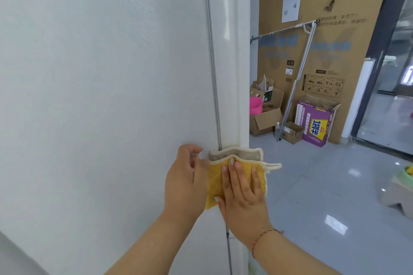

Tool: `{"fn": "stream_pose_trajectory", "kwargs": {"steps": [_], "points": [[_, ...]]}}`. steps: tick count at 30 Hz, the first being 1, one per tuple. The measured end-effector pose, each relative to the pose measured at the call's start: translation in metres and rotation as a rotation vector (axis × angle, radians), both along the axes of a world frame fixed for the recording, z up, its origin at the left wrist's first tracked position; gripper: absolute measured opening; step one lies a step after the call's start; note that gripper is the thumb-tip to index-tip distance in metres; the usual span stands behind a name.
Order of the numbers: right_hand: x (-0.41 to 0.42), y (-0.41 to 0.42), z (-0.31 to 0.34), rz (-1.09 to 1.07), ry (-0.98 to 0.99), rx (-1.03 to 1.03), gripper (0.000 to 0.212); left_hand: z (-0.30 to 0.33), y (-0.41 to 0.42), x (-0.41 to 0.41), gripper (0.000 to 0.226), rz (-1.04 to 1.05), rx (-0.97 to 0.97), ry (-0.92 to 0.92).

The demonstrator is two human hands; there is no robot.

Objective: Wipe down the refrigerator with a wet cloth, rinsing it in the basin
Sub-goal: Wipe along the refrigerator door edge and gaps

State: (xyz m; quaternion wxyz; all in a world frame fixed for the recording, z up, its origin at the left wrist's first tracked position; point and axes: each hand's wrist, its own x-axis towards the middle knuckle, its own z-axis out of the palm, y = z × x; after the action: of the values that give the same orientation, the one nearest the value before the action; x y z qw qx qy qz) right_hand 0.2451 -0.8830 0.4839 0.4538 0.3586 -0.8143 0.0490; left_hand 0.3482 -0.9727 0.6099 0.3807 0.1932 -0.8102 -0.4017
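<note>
The white refrigerator [111,73] fills the left of the head view, with a thin seam running down near its right edge. A folded yellow cloth [259,176] with cream trim lies against that right edge. My right hand [242,192] presses flat on the cloth with straight fingers. My left hand [186,181] is just left of it, pinching the cloth's left edge between thumb and fingers. No basin is in view.
To the right, a tall cardboard appliance box [321,29] stands against the wall with a metal rack [297,78] leaning on it. Smaller cartons, a purple box [315,125] and a pink bucket [255,105] sit on the glossy grey floor. A glass door [393,96] is at far right.
</note>
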Motion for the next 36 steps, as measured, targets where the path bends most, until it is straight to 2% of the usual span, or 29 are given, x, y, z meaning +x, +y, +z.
{"fn": "stream_pose_trajectory", "kwargs": {"steps": [6, 14, 18, 20, 22, 29, 32, 36], "points": [[0.001, -0.003, -0.037, 0.004, 0.0, 0.006, 0.064, -0.047, 0.007, 0.0, 0.017, -0.03, 0.042, -0.107], [0.01, 0.01, -0.096, 0.06, -0.057, 0.021, 0.058, -0.108, 0.008, 0.002, 0.039, -0.123, 0.055, -0.219], [0.014, 0.014, -0.116, 0.105, -0.098, 0.021, 0.061, -0.134, 0.015, 0.005, 0.032, -0.141, 0.107, -0.205], [0.016, 0.022, -0.111, 0.162, -0.135, -0.011, 0.063, -0.139, 0.021, 0.006, 0.015, -0.137, 0.154, -0.174], [0.018, 0.03, -0.093, 0.213, -0.14, -0.048, 0.066, -0.137, 0.026, 0.006, 0.014, -0.145, 0.193, -0.125], [0.01, 0.034, -0.021, 0.203, -0.089, -0.116, 0.082, -0.096, 0.033, -0.004, 0.052, -0.259, 0.124, 0.118], [0.013, 0.033, -0.011, 0.195, -0.11, -0.137, 0.086, -0.091, 0.033, -0.007, 0.062, -0.287, 0.084, 0.149], [0.014, 0.031, -0.014, 0.164, -0.092, -0.097, 0.082, -0.101, 0.031, -0.007, 0.074, -0.318, 0.087, 0.175]]}}
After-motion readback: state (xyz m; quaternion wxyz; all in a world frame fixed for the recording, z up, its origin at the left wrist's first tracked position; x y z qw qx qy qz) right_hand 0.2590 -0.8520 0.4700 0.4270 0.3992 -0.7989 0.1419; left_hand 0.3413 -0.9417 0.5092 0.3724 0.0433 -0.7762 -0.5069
